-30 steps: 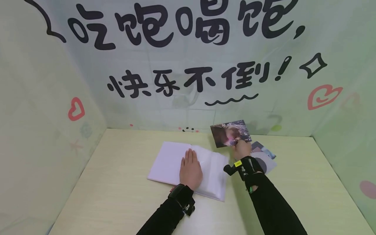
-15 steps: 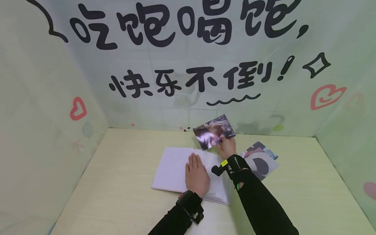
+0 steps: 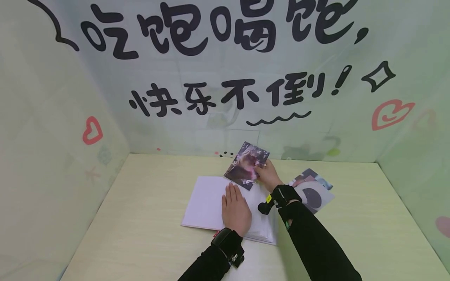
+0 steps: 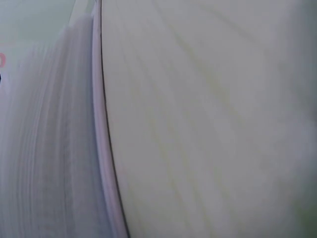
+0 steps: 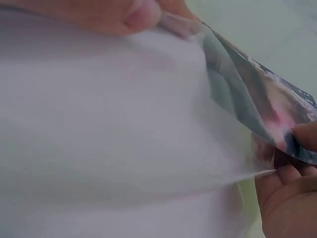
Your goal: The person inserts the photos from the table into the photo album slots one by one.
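An open photo album (image 3: 207,203) with white pages and clear sleeves lies on the table. My left hand (image 3: 236,210) rests flat on it near the fold, fingers pointing away from me. Between thumb and fingers my right hand (image 3: 268,175) pinches a glossy photo print (image 3: 244,166), tilted, its lower corner overlapping the album's far edge. In the right wrist view, the photo print (image 5: 280,99) bends beside a clear sleeve (image 5: 173,193), with the right hand (image 5: 285,198) at its edge and the left hand (image 5: 109,15) above. The left wrist view shows the album's page edges (image 4: 54,129).
To the right of the album, more photo prints (image 3: 311,195) lie overlapping, partly behind the right forearm. A light wooden table (image 3: 140,218) carries everything, with a printed cloth backdrop (image 3: 168,132) rising at its back and sides.
My right hand has carried the photo print left from beside the loose prints to the album's far edge, turning it more steeply. My left hand stays flat; the album has shifted slightly in view.
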`<state>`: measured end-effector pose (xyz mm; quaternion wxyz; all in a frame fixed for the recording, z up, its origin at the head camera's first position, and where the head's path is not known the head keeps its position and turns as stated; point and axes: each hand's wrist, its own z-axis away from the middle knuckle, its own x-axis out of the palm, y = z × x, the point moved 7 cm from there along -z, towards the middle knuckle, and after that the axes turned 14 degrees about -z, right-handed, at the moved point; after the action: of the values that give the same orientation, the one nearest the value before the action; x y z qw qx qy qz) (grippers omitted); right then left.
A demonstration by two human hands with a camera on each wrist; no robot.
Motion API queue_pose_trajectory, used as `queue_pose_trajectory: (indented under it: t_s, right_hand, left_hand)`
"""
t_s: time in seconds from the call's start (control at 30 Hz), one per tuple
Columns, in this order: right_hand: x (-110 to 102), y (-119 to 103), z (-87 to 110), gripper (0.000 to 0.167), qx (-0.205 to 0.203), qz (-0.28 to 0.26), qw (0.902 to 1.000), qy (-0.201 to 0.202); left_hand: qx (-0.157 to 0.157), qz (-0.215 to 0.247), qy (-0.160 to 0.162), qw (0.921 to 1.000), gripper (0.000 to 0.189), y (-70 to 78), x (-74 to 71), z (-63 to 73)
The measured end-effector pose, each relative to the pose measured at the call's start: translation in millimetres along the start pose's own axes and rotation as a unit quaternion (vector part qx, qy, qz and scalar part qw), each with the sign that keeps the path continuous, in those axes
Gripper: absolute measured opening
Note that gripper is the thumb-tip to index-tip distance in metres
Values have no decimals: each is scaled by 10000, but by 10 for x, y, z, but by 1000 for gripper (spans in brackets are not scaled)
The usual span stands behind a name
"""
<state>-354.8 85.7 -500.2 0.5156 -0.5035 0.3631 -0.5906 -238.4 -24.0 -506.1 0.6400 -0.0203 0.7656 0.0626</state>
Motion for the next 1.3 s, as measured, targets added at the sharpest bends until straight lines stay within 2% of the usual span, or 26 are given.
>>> queue_pose_trajectory:
  t_s: [0.07,0.13,0.27,0.33,0.57,0.8,0.97,1.3]
  right_hand:
    - [10,41,-44,49,-68,346,9993,-141]
    - [-15,57,-87,49,-339,820,9958,-203]
    - [-122,58,-143,48,-916,1602,9827,-124]
    - [-161,57,-150,48,-1075,1820,9773,-125]
    - [-201,39,-161,46,-1040,2187,9697,-312]
    - [-182,-91,-91,37,-1263,3140,9407,-208]
    - [-152,-185,-16,33,-1395,3294,9338,-93]
    - [-195,-205,-29,35,-1326,3281,9351,-171]
  left_hand:
    - [-20,-9,4,10000,49,-2,4,-2]
    - [-26,6,-12,10000,49,-3,6,-3]
    - [-24,-9,-200,9998,51,-8,17,-2]
    - [-30,-41,-292,9996,52,-11,20,2]
    - [8,-56,-458,9989,53,-5,40,10]
    - [-16,-162,-431,9989,55,8,54,5]
    - [-28,-213,-432,9988,55,7,55,-1]
    - [37,-102,-413,9991,56,12,61,6]
